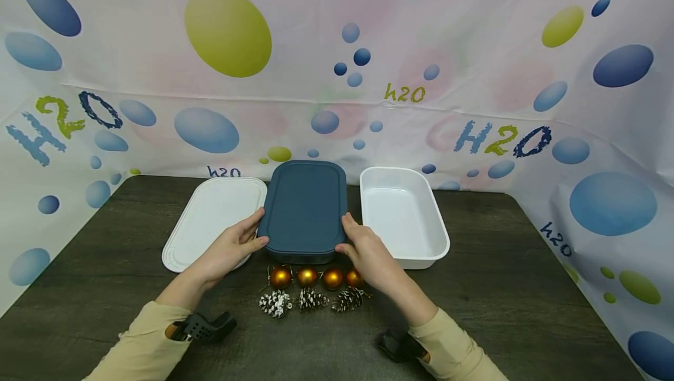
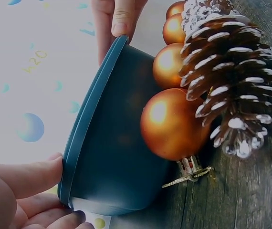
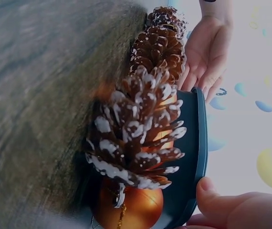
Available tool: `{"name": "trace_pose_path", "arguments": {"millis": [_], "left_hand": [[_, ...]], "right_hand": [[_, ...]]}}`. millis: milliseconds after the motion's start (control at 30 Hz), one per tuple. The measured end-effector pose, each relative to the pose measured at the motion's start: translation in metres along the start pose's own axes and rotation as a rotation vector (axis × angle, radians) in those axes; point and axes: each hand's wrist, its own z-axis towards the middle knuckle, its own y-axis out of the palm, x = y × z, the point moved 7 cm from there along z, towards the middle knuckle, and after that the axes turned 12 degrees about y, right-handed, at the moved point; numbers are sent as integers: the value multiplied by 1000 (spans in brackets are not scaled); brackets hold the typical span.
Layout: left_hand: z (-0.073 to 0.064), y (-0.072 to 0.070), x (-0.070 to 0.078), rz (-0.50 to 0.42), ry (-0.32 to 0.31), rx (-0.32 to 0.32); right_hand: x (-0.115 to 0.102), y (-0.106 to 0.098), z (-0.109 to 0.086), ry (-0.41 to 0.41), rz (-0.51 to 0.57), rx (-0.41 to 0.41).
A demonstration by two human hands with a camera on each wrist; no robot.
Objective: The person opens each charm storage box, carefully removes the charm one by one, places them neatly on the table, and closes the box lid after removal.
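A dark blue food container (image 1: 305,211) with its lid on stands at the middle back of the table. My left hand (image 1: 231,246) holds its left edge near the front corner, thumb at the lid's rim and fingers lower on the side in the left wrist view. At the right edge, my right hand (image 1: 371,252) grips the rim, its thumb (image 3: 206,191) showing at the lid's edge in the right wrist view. Directly in front of the container sits a row of orange baubles (image 1: 307,276). Three white-tipped pine cones (image 1: 312,299) lie in a row nearer to me.
Left of the blue container lies a white lid (image 1: 218,211), partly behind my left hand. A white container (image 1: 402,211) without a lid stands to the right. The dark wooden table (image 1: 505,287) meets a printed curtain (image 1: 337,76) at its back edge.
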Motion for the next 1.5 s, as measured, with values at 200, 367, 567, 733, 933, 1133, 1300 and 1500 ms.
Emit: {"name": "trace_pose_path", "arguments": {"millis": [200, 367, 567, 733, 933, 1133, 1300, 1500], "left_hand": [[-1, -1, -1, 37, -2, 1], [0, -1, 0, 48, 6, 3], [0, 0, 0, 51, 6, 4], [-1, 0, 0, 58, 2, 3], [-2, -1, -2, 69, -1, 3], [-1, -2, -1, 85, -4, 9], [0, -4, -2, 85, -11, 41], [-1, -7, 5, 116, -15, 114]], "right_hand": [[0, 2, -2, 24, -1, -19], [0, 2, -3, 27, 4, -21], [0, 3, -3, 37, 0, -28], [0, 3, -3, 36, -6, -18], [0, 2, -3, 24, -10, 0], [0, 2, -2, 22, -11, 2], [0, 1, -3, 35, 0, -15], [0, -1, -3, 30, 31, -14]]}}
